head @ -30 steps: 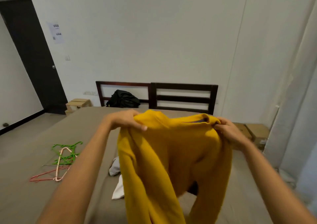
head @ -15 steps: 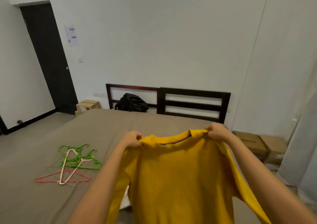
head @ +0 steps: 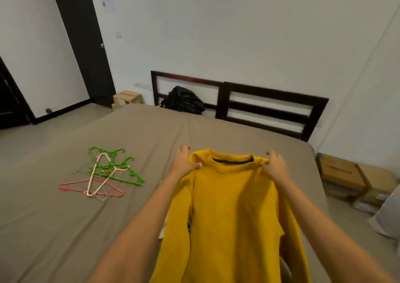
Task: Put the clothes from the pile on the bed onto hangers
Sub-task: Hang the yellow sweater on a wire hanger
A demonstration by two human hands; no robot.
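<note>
Fingers [head: 195, 165] of the left hand [head: 184, 160] are pinching one shoulder of the mustard-yellow sweater [head: 227, 207], and the right hand [head: 273, 167] is pinching the other, one on either side of the collar. The sweater is stretching from mid-bed down to the near edge of the bed [head: 151, 131]. Green, pink and red hangers [head: 108, 170] are lying tangled towards the bed's left edge. A black bag [head: 184, 98] is sitting against the headboard [head: 270, 107].

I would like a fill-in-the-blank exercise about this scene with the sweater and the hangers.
The left hand and the right hand hold a sweater of ____ colour.
The hangers lie on the bed, to the ____ of the sweater.
The bag at the headboard is ____.
Missing words: yellow, left, black.
</note>
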